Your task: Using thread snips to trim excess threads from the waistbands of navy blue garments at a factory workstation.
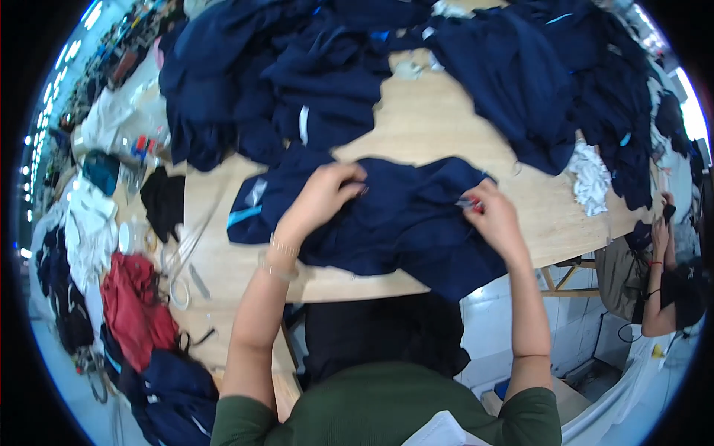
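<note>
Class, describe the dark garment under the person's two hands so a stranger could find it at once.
Start at the pale wooden table. At its near edge, apart from the heaped navy clothes behind, one navy fabric garment lies spread flat. Only it has a light-blue stripe at its left end and both the left hand and right hand on it.

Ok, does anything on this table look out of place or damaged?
Nothing looks damaged or spilled. The table is cluttered: navy garments lie in loose heaps, and a crumpled white cloth sits near its right edge. Both hands, left and right, rest on one navy garment spread flat.
</note>
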